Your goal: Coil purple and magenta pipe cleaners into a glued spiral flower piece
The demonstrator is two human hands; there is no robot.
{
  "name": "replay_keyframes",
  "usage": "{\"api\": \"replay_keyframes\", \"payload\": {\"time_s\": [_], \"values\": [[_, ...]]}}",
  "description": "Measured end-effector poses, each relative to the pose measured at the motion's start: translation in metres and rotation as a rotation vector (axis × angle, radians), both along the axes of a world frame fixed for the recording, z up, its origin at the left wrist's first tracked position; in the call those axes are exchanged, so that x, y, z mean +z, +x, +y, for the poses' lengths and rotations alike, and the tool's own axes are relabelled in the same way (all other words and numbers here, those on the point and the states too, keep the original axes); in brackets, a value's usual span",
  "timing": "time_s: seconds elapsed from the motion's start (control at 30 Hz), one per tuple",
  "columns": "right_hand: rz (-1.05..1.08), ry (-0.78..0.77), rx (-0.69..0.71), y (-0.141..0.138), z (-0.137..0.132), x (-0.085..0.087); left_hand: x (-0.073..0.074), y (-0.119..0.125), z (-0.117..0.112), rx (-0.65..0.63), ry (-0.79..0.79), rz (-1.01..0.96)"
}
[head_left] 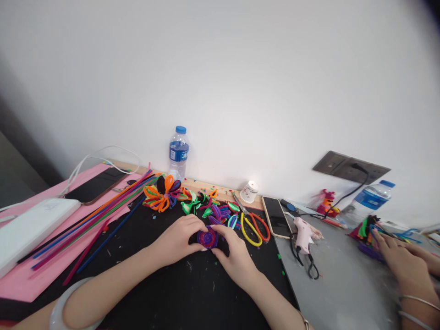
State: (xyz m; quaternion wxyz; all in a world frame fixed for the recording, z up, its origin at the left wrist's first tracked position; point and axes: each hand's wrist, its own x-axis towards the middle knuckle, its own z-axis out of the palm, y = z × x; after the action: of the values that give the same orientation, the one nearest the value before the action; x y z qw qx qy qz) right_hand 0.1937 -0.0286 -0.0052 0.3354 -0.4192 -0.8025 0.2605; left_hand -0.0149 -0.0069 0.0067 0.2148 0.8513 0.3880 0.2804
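My left hand (pixel 179 238) and my right hand (pixel 233 254) meet over a black mat (pixel 165 293). Between their fingertips sits a small coiled disc of pipe cleaner (pixel 207 238), purple with red and blue rings and a black edge. Both hands have their fingers pinched on its rim, the left from the left side, the right from the right and below. Just behind the disc lie several loose pipe-cleaner petals (pixel 220 211) in green, purple and pink, and a finished orange and black flower (pixel 161 192).
Long straight pipe cleaners (pixel 103 211) lie on pink paper (pixel 20 284) at the left, by a phone (pixel 94 185) and a white box (pixel 27 227). Scissors (pixel 256 227), a second phone (pixel 277 215), a glue gun (pixel 304 233), a water bottle (pixel 178 153) and a small cup (pixel 249 191) stand behind. Another person's hands (pixel 402 256) work at the right.
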Motion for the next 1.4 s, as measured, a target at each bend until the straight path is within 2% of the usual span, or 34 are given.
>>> {"api": "replay_keyframes", "payload": {"time_s": [0.3, 0.43, 0.57, 0.77, 0.9, 1.0, 1.07, 1.13, 1.3, 1.4], "values": [[0.317, -0.261, -0.034, -0.003, 0.009, -0.008, -0.017, 0.0, 0.002, 0.007, -0.038, -0.098], [0.477, -0.427, -0.048, -0.005, 0.01, -0.006, -0.008, -0.001, 0.001, -0.014, -0.02, -0.106], [0.627, -0.564, -0.026, -0.008, 0.008, 0.003, 0.003, -0.001, -0.002, -0.086, 0.051, -0.129], [0.645, -0.722, 0.03, -0.007, 0.006, 0.006, 0.001, 0.0, -0.002, -0.118, 0.086, -0.154], [0.622, -0.75, 0.068, -0.004, 0.006, 0.004, 0.0, 0.0, -0.003, -0.062, -0.002, -0.184], [0.643, -0.698, 0.062, -0.003, 0.008, 0.006, 0.001, 0.001, -0.003, 0.053, -0.098, -0.234], [0.626, -0.606, 0.035, -0.001, 0.01, 0.008, 0.004, 0.001, -0.003, 0.116, -0.155, -0.278], [0.544, -0.454, -0.016, 0.002, 0.012, 0.01, 0.006, 0.002, -0.003, 0.141, -0.198, -0.317], [0.145, 0.022, -0.222, 0.012, 0.014, 0.014, 0.007, 0.002, -0.002, 0.147, -0.2, -0.335], [0.016, 0.185, -0.303, 0.02, 0.016, 0.017, 0.003, 0.002, -0.001, 0.156, -0.169, -0.321]]}}
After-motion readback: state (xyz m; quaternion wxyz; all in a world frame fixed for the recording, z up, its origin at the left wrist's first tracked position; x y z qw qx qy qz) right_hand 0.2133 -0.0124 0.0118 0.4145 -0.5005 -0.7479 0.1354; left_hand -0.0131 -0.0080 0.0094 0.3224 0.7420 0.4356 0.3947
